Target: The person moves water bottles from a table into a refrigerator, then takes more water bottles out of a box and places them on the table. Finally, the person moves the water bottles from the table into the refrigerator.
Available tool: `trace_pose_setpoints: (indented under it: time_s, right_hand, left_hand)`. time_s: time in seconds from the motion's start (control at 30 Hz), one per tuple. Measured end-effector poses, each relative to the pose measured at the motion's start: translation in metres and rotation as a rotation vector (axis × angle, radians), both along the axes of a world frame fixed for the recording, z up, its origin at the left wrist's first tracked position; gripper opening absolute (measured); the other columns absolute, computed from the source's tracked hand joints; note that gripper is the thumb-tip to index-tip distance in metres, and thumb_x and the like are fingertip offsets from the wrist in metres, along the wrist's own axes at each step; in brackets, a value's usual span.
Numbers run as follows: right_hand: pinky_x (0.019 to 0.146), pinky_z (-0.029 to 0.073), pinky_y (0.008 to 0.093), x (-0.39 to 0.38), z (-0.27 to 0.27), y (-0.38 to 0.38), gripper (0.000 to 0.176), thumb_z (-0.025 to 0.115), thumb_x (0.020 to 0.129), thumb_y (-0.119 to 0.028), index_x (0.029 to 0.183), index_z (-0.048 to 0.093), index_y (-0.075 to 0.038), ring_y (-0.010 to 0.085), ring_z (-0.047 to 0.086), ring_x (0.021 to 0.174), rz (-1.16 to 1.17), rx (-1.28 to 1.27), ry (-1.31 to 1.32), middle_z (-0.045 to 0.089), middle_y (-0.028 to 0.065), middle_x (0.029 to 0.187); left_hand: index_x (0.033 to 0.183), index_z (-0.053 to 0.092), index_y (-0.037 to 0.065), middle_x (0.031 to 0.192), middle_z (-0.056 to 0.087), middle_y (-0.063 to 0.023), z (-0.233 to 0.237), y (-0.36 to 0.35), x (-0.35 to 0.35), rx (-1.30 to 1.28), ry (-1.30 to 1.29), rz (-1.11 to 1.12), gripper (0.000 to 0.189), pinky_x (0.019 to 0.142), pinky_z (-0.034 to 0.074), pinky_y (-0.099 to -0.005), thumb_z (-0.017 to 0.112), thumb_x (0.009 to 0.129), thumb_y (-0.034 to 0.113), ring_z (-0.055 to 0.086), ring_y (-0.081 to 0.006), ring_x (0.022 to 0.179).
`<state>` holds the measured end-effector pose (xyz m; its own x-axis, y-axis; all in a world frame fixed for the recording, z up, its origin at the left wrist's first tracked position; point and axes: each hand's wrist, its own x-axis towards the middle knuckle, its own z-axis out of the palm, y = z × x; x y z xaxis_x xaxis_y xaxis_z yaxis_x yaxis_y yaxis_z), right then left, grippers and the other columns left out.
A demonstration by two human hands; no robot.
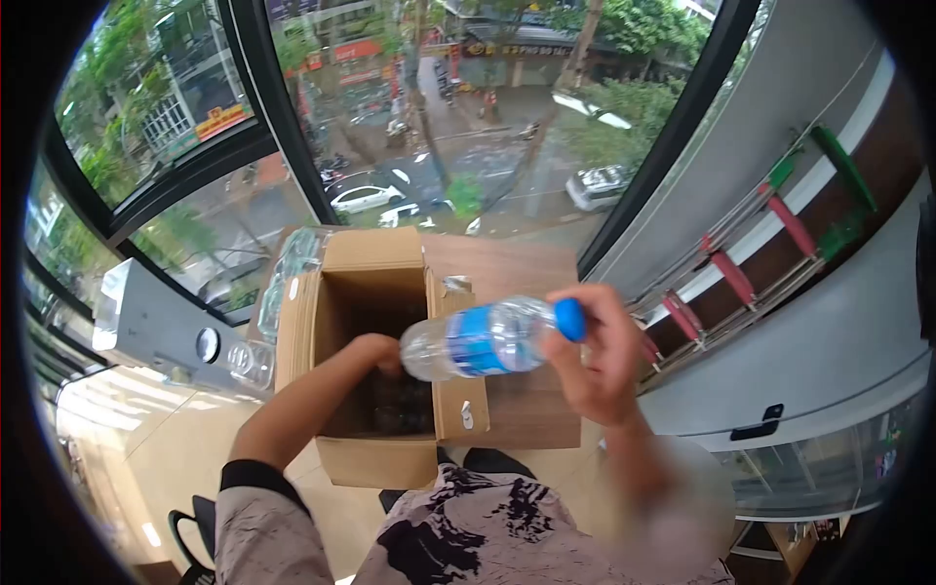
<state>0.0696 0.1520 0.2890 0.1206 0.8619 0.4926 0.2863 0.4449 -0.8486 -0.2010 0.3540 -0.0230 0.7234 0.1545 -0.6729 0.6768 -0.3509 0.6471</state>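
A clear plastic bottle with a blue label and blue cap lies on its side in the air, over the right edge of an open cardboard box. My right hand is closed around its neck end, by the cap. My left hand reaches over the box, close to the bottle's base. Its fingers point down and are mostly hidden, so their grip and any contact with the bottle cannot be made out. Something dark and shiny shows dimly at the bottom of the box.
The box stands on a brown wooden table against large windows. Several clear plastic containers sit left of the box. A grey metal unit stands further left, with a clear bottle beside it. A folded rack hangs at right.
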Motion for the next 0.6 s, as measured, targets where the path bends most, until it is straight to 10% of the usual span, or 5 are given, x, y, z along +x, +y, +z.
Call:
trace_pose_setpoints:
  time_s: [0.2,0.27,0.43,0.6]
  right_hand:
    - [0.065,0.050,0.0203,-0.055,-0.023,0.047,0.022,0.062,0.088,-0.013,0.102,0.052,0.001,0.0047,0.054,0.077,0.202,-0.201,0.289,0.056,0.0021,0.087]
    - [0.069,0.052,0.0225,-0.063,-0.031,0.061,0.020,0.058,0.091,-0.012,0.105,0.050,0.000,0.0056,0.055,0.082,0.254,-0.283,0.322,0.055,0.0030,0.089]
    - [0.078,0.051,0.0266,-0.055,-0.048,0.104,0.027,0.062,0.088,-0.014,0.109,0.048,-0.003,0.0100,0.057,0.085,0.403,-0.478,0.204,0.057,0.0049,0.093]
    - [0.081,0.048,0.0333,-0.085,-0.010,0.139,0.059,0.080,0.067,-0.029,0.111,0.051,-0.002,0.0199,0.061,0.093,0.583,-0.433,-0.757,0.063,0.0105,0.100]
  left_hand:
    - [0.124,0.052,0.004,0.111,0.061,-0.0096,0.258,-0.063,-0.030,0.178,-0.772,0.121,0.061,0.081,0.052,-0.0325,0.078,0.070,0.014,0.062,-0.0194,0.091]
    - [0.134,0.041,0.003,0.113,0.059,-0.0098,0.271,-0.080,-0.049,-0.565,-0.950,0.568,0.071,0.083,0.052,-0.0328,0.077,0.074,0.017,0.060,-0.0179,0.098]
    - [0.132,0.044,0.003,0.109,0.060,-0.0080,0.254,-0.089,-0.067,-0.334,-0.885,0.952,0.069,0.074,0.055,-0.0298,0.078,0.072,0.010,0.061,-0.0145,0.086]
    - [0.123,0.053,0.002,0.103,0.063,-0.0063,0.246,-0.088,-0.077,0.084,-0.962,0.814,0.058,0.080,0.052,-0.0267,0.078,0.070,0.009,0.062,-0.0124,0.089]
